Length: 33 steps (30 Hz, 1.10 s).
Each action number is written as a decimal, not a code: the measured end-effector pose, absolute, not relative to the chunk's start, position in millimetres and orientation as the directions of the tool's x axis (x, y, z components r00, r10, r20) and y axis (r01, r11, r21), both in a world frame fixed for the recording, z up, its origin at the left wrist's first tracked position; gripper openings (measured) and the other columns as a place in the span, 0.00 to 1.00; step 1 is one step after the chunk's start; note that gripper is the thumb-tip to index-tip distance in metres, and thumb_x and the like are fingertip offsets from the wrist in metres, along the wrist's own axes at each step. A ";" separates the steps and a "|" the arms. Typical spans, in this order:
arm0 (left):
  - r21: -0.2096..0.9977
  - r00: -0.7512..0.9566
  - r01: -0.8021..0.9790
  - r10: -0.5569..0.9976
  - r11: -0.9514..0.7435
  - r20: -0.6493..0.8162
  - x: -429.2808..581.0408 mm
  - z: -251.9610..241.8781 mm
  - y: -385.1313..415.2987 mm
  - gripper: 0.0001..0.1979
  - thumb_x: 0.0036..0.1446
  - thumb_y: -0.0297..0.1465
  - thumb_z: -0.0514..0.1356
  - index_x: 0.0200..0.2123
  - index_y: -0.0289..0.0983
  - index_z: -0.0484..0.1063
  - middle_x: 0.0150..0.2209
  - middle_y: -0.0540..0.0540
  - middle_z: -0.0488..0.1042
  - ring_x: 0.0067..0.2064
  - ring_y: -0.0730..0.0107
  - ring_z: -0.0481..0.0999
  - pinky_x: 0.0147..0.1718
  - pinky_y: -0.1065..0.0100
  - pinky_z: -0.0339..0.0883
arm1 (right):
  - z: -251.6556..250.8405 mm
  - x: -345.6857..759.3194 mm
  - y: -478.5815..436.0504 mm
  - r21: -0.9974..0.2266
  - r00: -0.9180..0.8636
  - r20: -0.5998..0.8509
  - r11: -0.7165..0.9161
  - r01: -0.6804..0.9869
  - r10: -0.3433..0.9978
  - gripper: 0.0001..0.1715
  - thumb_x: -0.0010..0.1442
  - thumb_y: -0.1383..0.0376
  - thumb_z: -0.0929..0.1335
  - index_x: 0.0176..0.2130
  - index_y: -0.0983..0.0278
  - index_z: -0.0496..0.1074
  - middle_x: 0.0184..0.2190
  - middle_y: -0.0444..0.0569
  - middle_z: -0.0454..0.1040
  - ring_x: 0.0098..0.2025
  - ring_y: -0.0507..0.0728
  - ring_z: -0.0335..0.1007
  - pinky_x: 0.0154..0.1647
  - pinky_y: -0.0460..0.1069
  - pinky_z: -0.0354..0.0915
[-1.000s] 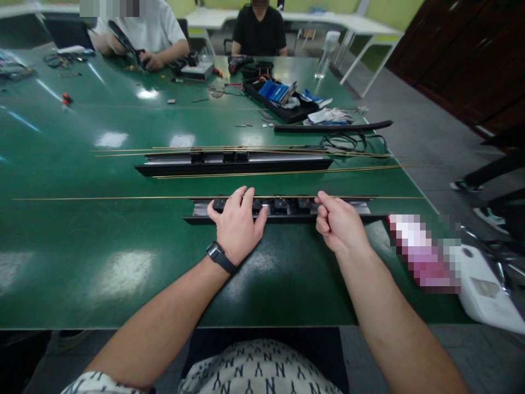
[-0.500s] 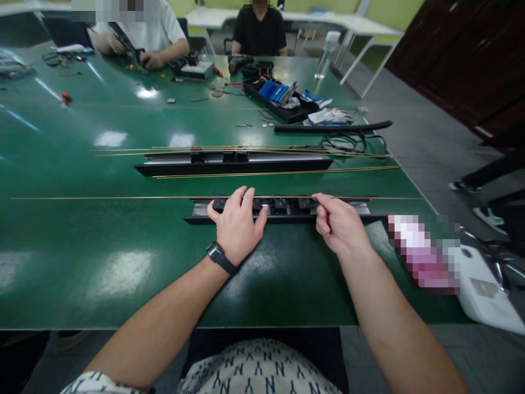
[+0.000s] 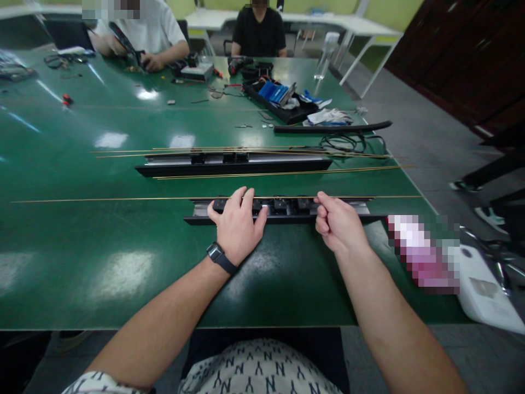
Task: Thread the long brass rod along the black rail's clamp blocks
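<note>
A long black channel (image 3: pixel 279 219) with a silvery inside lies across the table before me, with several black blocks (image 3: pixel 280 204) set in it. My left hand (image 3: pixel 237 221) rests over the channel, palm down and fingers spread, touching the blocks and partly covering them. Toward the channel's right end, my right hand (image 3: pixel 337 219) is closed, thumb and forefinger pinching a thin brass-coloured rod (image 3: pixel 123 200). This rod runs along the channel's far edge and reaches well past both its ends.
Behind lies a second black channel (image 3: pixel 233 166) with more thin rods around it. A cable coil (image 3: pixel 344 143), a black strip (image 3: pixel 332 128) and a tool-filled tray (image 3: pixel 287 112) are farther back. At right sits a white device (image 3: pixel 486 290). Two people sit across the table.
The rod's left end has dipped slightly toward me, and its right end sits a little higher. My right fingertips have shifted slightly right; my left hand stays put.
</note>
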State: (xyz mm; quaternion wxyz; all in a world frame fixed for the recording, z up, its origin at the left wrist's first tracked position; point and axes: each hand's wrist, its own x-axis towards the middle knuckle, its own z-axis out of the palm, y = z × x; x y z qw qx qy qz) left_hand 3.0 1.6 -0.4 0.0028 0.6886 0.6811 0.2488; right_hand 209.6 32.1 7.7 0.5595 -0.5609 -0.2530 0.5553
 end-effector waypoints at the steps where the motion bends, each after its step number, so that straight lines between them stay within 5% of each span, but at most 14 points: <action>1: 0.340 -0.051 0.938 0.940 -0.072 0.338 3.1 -0.4 1.6 0.23 0.68 0.42 0.54 0.63 0.43 0.66 0.66 0.38 0.67 0.63 0.49 0.69 0.65 0.35 0.42 | 7.6 209.4 32.1 -0.909 0.260 -0.341 -0.246 -0.338 0.904 0.15 0.57 0.59 0.76 0.32 0.65 0.70 0.15 0.36 0.63 0.09 0.45 0.51 0.07 0.40 0.44; 15: 0.343 -0.052 0.936 0.936 -0.075 0.347 3.1 -1.5 1.7 0.23 0.68 0.42 0.54 0.63 0.42 0.66 0.66 0.39 0.68 0.63 0.50 0.69 0.66 0.35 0.41 | 6.4 214.3 31.1 -0.910 0.186 -0.321 -0.248 -0.332 0.929 0.16 0.54 0.59 0.77 0.38 0.65 0.74 0.17 0.37 0.65 0.10 0.45 0.52 0.07 0.40 0.44; 33: 0.341 -0.047 0.937 0.937 -0.079 0.347 2.1 -0.5 1.4 0.23 0.68 0.42 0.54 0.63 0.43 0.66 0.66 0.39 0.68 0.63 0.50 0.69 0.65 0.35 0.42 | 8.3 210.4 32.7 -0.907 0.263 -0.341 -0.242 -0.345 0.903 0.13 0.59 0.61 0.75 0.31 0.65 0.71 0.15 0.37 0.63 0.09 0.45 0.51 0.07 0.41 0.45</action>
